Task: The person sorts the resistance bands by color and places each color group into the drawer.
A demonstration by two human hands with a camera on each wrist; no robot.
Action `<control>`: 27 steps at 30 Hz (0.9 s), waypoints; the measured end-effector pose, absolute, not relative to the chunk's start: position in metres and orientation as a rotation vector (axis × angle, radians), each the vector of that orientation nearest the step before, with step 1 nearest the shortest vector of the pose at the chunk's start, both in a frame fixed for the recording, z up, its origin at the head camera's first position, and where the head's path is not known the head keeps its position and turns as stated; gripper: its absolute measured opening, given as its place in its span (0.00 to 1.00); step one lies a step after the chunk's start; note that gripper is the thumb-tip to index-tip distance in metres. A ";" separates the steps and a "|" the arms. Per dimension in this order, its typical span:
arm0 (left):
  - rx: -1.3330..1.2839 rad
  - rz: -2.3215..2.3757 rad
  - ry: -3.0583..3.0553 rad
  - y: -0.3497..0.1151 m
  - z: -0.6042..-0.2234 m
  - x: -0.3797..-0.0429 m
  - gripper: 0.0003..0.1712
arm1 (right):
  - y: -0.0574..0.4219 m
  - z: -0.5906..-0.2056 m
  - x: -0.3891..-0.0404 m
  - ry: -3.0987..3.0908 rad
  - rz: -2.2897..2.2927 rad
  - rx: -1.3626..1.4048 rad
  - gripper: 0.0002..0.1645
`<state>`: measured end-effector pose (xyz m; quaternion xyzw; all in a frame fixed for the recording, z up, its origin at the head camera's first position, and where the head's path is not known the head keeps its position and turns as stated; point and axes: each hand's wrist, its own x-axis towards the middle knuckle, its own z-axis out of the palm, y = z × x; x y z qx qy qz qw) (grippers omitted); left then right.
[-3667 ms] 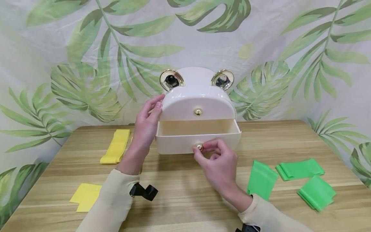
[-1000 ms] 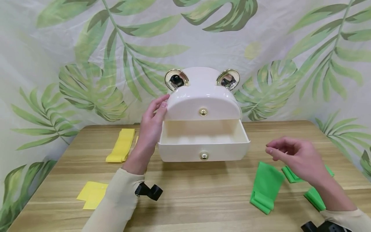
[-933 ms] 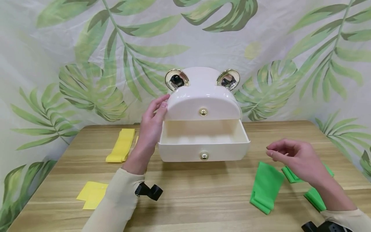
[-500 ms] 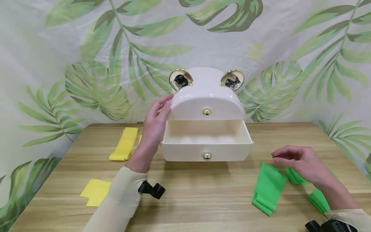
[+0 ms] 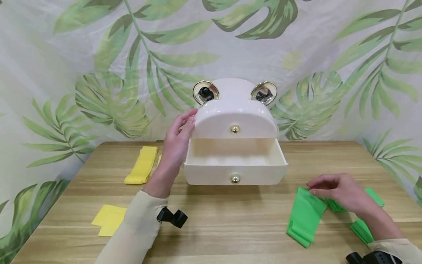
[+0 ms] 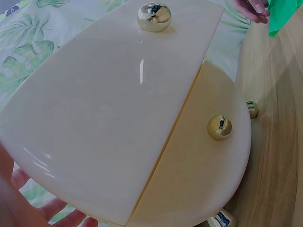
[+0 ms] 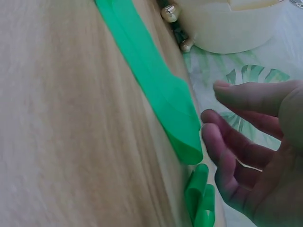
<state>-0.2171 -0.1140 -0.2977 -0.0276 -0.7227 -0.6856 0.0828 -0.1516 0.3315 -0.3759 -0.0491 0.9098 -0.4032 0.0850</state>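
Observation:
A white storage box (image 5: 230, 106) with gold-rimmed eye shapes stands at the back middle of the table. Its lower drawer (image 5: 235, 174) is pulled out, and the inside shows bare. My left hand (image 5: 176, 143) rests on the box's left side; in the left wrist view its fingers (image 6: 71, 218) lie spread along the edge. On the right, my right hand (image 5: 339, 192) hovers at the far end of a folded green strip (image 5: 306, 216). Seen from the right wrist, its loosely bent fingers hold nothing, with thumb and fingertips apart beside the green strip (image 7: 156, 85).
Two more folded green pieces, one green bundle (image 5: 374, 197) and another green bundle (image 5: 362, 231), lie partly behind the right hand and forearm. On the left are a long yellow strip (image 5: 141, 165) and a yellow piece (image 5: 108, 220). A leaf-print cloth (image 5: 165, 55) hangs behind the table.
The drawer has come further out since the earliest frame. My right hand has let go of its knob, moved right, and lately lowered towards the green strip. The left hand stays on the box.

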 end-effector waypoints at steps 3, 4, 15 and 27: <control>-0.087 -2.044 -2.161 -0.113 -0.298 -0.217 0.23 | 0.332 -0.378 -0.151 2.710 -1.180 -0.154 0.19; -0.088 -2.043 -2.162 -0.113 -0.298 -0.217 0.23 | 0.332 -0.379 -0.151 2.714 -1.172 -0.150 0.19; -0.089 -2.049 -2.176 -0.114 -0.298 -0.218 0.24 | 0.329 -0.383 -0.154 2.771 -1.004 -0.091 0.18; -0.093 -2.035 -2.186 -0.115 -0.298 -0.217 0.24 | 0.328 -0.380 -0.156 2.794 -0.866 0.045 0.18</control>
